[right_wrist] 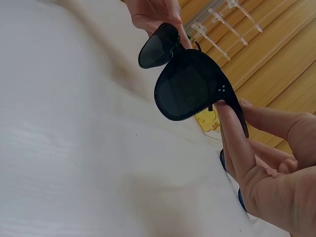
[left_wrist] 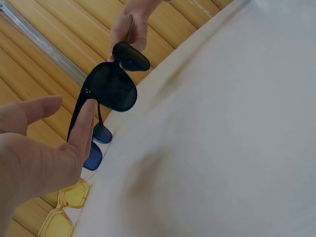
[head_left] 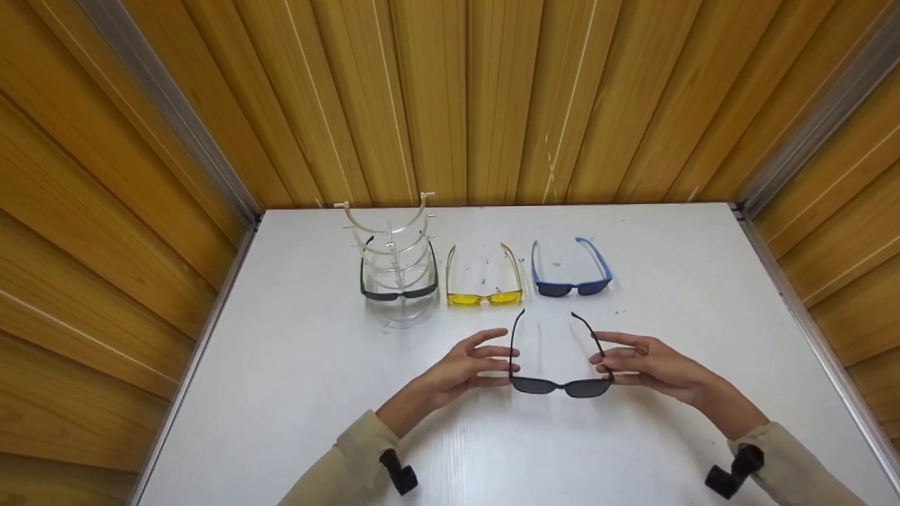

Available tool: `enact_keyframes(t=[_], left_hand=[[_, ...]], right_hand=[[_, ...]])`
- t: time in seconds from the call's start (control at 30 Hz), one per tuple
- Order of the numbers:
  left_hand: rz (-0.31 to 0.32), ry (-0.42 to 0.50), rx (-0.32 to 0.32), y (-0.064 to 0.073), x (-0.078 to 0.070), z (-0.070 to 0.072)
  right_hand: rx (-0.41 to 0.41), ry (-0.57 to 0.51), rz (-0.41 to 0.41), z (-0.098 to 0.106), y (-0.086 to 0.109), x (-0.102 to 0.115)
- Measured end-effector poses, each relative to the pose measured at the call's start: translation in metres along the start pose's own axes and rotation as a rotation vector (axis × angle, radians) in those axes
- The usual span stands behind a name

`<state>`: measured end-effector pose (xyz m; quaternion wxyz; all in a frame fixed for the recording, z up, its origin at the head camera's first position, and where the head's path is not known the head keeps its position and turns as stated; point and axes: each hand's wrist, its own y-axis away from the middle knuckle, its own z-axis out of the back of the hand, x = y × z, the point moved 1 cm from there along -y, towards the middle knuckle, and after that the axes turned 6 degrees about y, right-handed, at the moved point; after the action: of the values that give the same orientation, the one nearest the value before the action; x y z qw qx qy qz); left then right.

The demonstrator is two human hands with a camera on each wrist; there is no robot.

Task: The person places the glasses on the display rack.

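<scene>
Black-framed sunglasses [head_left: 589, 388] with dark lenses hang between the two hands over the white table, arms unfolded and pointing away. My right hand [head_left: 657, 365] pinches one arm near its hinge between thumb and fingers, seen also in the right wrist view. On the other side, my left hand [head_left: 450, 371] touches the frame near the opposite hinge with nearly straight fingers [left_wrist: 81, 129]. One left digit stands apart from the frame. Beyond are yellow glasses [head_left: 505, 298] and blue sunglasses [head_left: 592, 287], both with arms unfolded.
A clear tiered display stand [head_left: 401, 274] stands at the back left, with another pair of dark sunglasses [head_left: 383, 296] at its lower tier. Wood-look panels [head_left: 436, 98] wall the white table [head_left: 295, 393] at the back and sides.
</scene>
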<state>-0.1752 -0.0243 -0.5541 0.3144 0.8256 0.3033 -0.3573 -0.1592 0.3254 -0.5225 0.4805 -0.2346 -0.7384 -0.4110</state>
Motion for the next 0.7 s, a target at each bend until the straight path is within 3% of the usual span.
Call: enact_keyframes(t=[0.27, 0.7], left_hand=[[-0.035, -0.039, -0.039, 0.013, -0.021, 0.017], [-0.086, -0.091, -0.069, 0.046, -0.042, 0.046]], right_hand=[[0.085, -0.128, 0.027, -0.017, -0.014, 0.007], [0.018, -0.072, -0.012, -0.056, -0.043, 0.019]])
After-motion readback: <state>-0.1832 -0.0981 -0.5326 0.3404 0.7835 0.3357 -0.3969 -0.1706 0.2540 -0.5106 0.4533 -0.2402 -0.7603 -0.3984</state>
